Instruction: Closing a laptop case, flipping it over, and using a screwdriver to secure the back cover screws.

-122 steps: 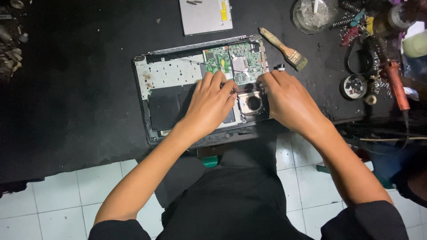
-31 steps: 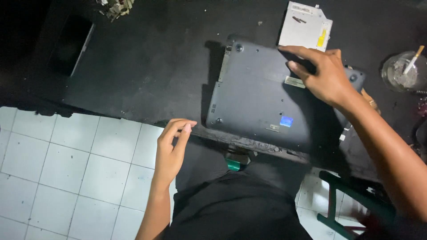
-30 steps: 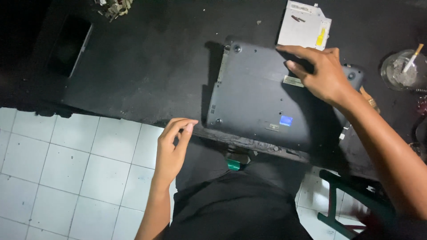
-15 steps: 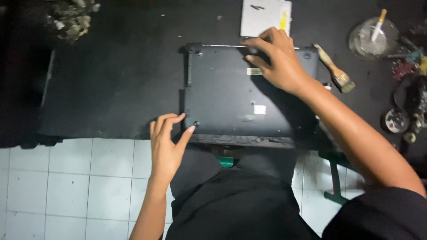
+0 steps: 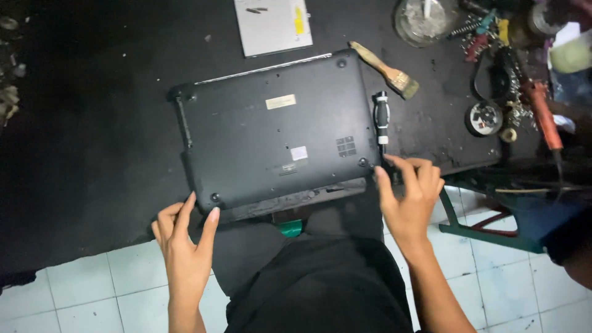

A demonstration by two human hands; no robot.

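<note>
A black laptop [image 5: 271,135] lies bottom side up on the black work table [image 5: 92,123], its underside cover on and facing me. My left hand [image 5: 184,237] rests at the laptop's near left corner, fingers spread, holding nothing. At the near right corner my right hand [image 5: 408,194] has its fingertips touching the laptop's edge, just below the tip of a black-and-silver screwdriver [image 5: 382,122] that lies along the right side of the laptop.
A wooden-handled brush [image 5: 385,71] lies behind the screwdriver. A white booklet [image 5: 272,24] is at the back, a glass dish [image 5: 425,20] right of it. Tools, a red-handled iron [image 5: 542,117] and a small round tin [image 5: 483,117] crowd the right. White floor tiles [image 5: 80,296] lie below.
The open laptop has been closed with its bottom cover and turned. My right hand moved from the far edge to the near right corner; my left hand stays at the near left corner.
</note>
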